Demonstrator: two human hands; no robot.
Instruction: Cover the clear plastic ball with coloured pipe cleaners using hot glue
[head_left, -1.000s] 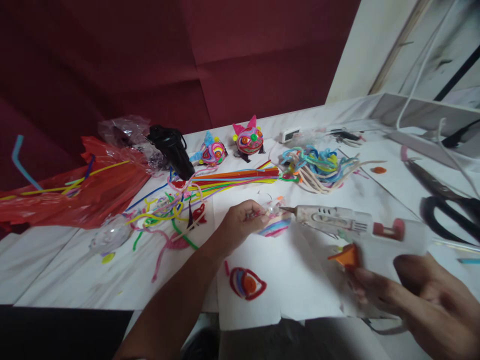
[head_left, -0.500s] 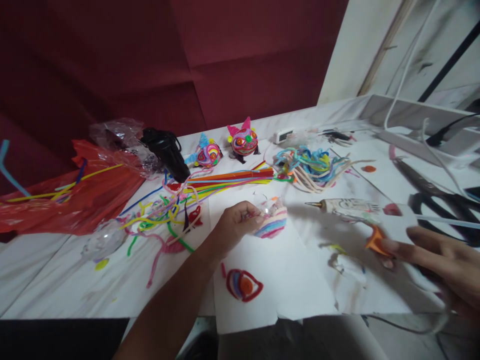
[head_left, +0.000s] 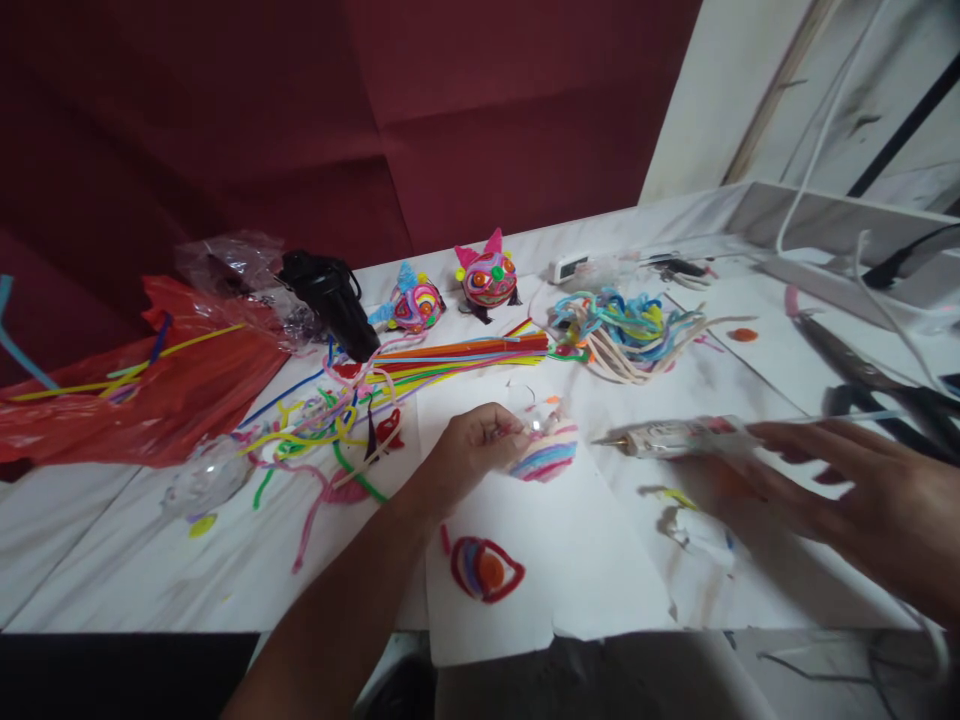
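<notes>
Between its thumb and fingers, my left hand (head_left: 484, 440) pinches a clear rounded piece (head_left: 545, 452) striped in pink, blue and cream, above a white sheet (head_left: 600, 560). On that sheet, below the hand, lies a red-outlined eye shape (head_left: 487, 570) with an orange centre. My right hand (head_left: 847, 480), blurred, is at the back end of a white glue gun (head_left: 679, 437). The gun lies level, its metal tip pointing left toward the striped piece and apart from it. The gun's orange trigger is hidden behind the hand.
Two decorated heads (head_left: 489, 277) stand at the back. Pipe cleaners (head_left: 465, 355) lie in bundles and tangles across the middle and left. A black bottle-like object (head_left: 330, 300) leans near a red plastic bag (head_left: 202, 390). Large scissors (head_left: 862, 365) and a cable are at right.
The glue gun has come slightly left and down, its tip nearer the striped piece. My right hand has moved from below the trigger up to the gun's rear. My left hand is nearly unmoved.
</notes>
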